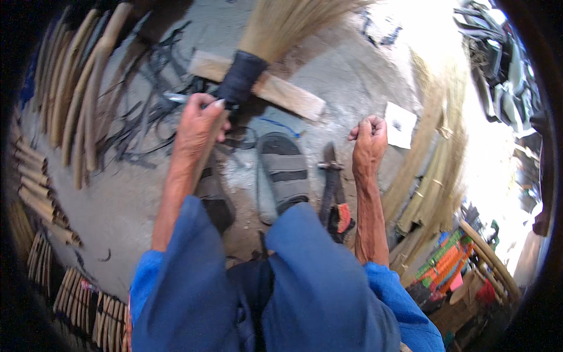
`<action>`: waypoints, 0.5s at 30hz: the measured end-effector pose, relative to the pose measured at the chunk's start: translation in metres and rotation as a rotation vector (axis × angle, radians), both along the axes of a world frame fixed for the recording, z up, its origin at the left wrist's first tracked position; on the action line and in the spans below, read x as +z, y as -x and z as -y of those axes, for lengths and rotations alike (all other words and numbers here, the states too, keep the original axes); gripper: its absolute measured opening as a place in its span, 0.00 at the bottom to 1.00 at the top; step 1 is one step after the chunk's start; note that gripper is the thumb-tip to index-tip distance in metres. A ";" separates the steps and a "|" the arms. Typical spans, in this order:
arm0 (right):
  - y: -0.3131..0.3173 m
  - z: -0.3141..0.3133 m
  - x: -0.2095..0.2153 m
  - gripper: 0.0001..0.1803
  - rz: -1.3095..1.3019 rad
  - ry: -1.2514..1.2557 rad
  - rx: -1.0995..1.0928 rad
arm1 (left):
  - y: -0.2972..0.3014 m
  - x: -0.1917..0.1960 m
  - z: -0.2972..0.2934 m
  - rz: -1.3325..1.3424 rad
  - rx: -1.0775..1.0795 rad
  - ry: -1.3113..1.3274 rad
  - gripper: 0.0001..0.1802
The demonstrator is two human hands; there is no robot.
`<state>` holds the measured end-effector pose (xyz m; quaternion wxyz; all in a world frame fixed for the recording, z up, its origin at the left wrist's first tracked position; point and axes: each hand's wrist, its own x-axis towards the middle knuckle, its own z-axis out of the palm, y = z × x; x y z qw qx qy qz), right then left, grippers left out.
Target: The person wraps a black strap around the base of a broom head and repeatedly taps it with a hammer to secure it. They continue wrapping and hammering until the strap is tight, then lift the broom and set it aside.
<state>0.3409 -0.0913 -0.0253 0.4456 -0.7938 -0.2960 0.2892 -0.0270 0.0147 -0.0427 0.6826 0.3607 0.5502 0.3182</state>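
Note:
My left hand [198, 120] is wrapped round the wooden handle of a broom, just below the black band [243, 75] that binds its neck. The broom's pale bristles [287, 29] fan out at the top, away from me. Its bound neck lies across a wooden plank [292, 98] on the floor. My right hand [369, 138] is held apart from the broom, fingers pinched together; whatever is in them is too small to make out. Beside it lies a white square sheet [401, 122] with a small dark heap. A hammer [329, 170] rests on the floor between my right forearm and my sandal.
Bundled broom grass [443, 141] lies on the right. Wooden sticks [88, 88] lean at the upper left, near black rubber-like strips [155, 88]. More bundled sticks [44, 196] line the left edge. My sandalled foot [284, 170] stands near the plank. Colourful packets [446, 261] lie lower right.

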 end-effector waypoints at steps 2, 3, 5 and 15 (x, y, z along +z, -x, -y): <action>0.065 -0.014 0.005 0.10 -0.029 0.001 0.162 | 0.001 0.002 0.000 0.004 0.015 -0.011 0.21; 0.092 -0.020 0.006 0.09 -0.005 0.005 0.244 | 0.003 0.003 -0.001 -0.015 -0.003 0.001 0.21; 0.135 -0.030 0.008 0.09 -0.004 -0.027 0.372 | 0.005 0.005 -0.002 -0.030 -0.030 0.031 0.22; 0.188 -0.064 0.007 0.08 -0.361 -0.002 0.437 | 0.001 0.002 -0.001 0.003 0.019 0.002 0.24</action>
